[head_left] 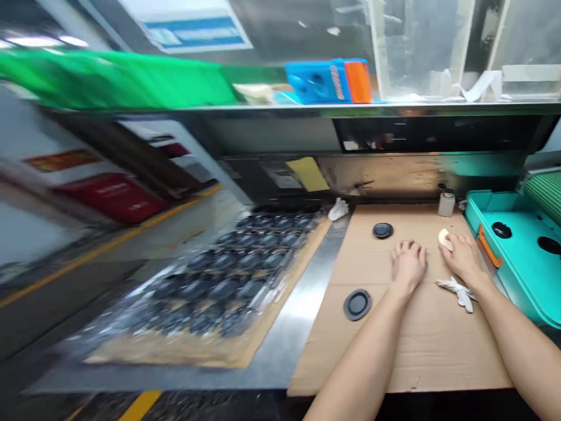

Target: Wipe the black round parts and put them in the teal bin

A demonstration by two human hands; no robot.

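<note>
The cream pad [444, 237] is gripped in our right hand [463, 255], bottle [446, 204] beyond, teal bin [512, 272] alongside, while we cannot tell whether our downturned left hand [409, 263] holds anything.

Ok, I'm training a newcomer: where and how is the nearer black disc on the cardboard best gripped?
Probably by opposite edges of the disc, from above and its left: it is round and lies flat on the cardboard, with the left forearm close on its right.
</note>
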